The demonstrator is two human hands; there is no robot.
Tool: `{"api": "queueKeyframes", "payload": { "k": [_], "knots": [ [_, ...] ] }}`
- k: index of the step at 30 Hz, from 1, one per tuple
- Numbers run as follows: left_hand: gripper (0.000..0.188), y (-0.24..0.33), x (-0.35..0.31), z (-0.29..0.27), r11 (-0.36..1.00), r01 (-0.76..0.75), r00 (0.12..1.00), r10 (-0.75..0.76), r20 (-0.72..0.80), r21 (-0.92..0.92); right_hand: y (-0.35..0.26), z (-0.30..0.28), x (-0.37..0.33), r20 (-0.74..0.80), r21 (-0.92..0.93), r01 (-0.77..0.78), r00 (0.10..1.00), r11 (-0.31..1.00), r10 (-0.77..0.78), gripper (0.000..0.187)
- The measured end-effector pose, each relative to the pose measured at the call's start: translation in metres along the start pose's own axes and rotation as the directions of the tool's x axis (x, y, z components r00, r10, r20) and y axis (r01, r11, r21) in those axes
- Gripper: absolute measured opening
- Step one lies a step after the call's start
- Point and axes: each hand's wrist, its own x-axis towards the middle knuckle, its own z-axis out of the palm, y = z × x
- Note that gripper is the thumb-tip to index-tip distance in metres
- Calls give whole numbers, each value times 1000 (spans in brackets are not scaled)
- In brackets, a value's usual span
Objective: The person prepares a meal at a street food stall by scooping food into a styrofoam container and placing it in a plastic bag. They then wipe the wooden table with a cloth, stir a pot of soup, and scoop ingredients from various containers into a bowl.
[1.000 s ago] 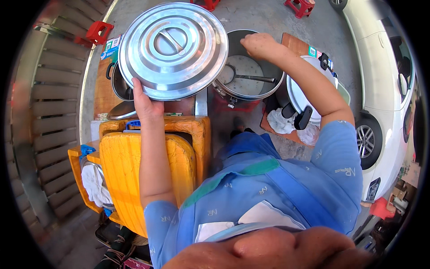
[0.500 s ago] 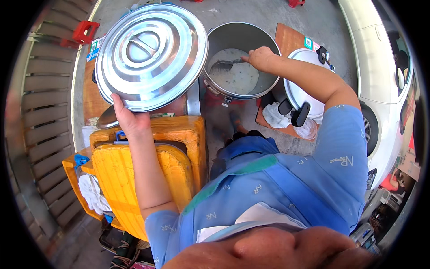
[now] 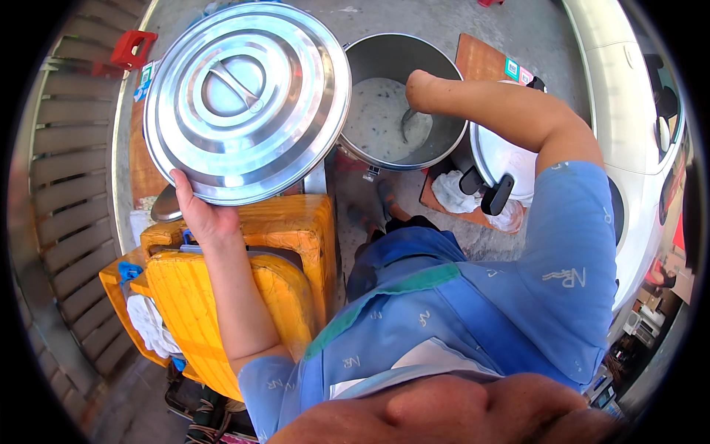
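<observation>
My left hand grips the near edge of a large, round stainless steel lid, thumb on top and the other fingers hidden beneath. The lid is held up beside a tall steel pot. Inside the pot is a pale, porridge-like liquid with dark specks. Over the pot's right side, my right hand is closed on a ladle, its fingers mostly hidden by the bent wrist. Only a dark curved part of the ladle shows, dipping into the liquid.
A second pot with a pale lid and black handles stands at the right, near a white plastic bag. Yellow tape-wrapped boxes sit below my left arm. A white car is at the far right, a slatted gate at the left.
The ladle has swung from the left of the pot toward the right, its bowl turning and dipping into the liquid. My right wrist has bent. The lid has shifted slightly left and nearer me.
</observation>
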Motion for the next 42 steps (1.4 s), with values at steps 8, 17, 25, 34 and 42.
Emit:
{"api": "queueKeyframes", "payload": {
  "k": [8, 17, 25, 34, 42],
  "knots": [
    [51, -1, 4, -1, 998, -35, 999, 37, -37, 42, 12, -5, 13, 252, 677, -119, 965, 726, -77, 34],
    [49, -1, 6, -3, 997, -58, 998, 60, -38, 52, 20, 6, -28, -174, 211, -252, 941, 944, 290, 28],
    [50, -1, 6, -4, 995, -64, 998, 65, -12, 74, 7, 3, -4, -5, -33, -12, 1000, 999, 12, 21],
    [51, -1, 4, -2, 997, -49, 999, 51, -19, 60, 7, -6, 3, 204, 330, 38, 973, 943, -110, 35],
    [51, 0, 5, -7, 999, -18, 1000, 19, -20, 29, 2, 25, -36, 118, 976, -137, 986, 171, 116, 49]
  ]
}}
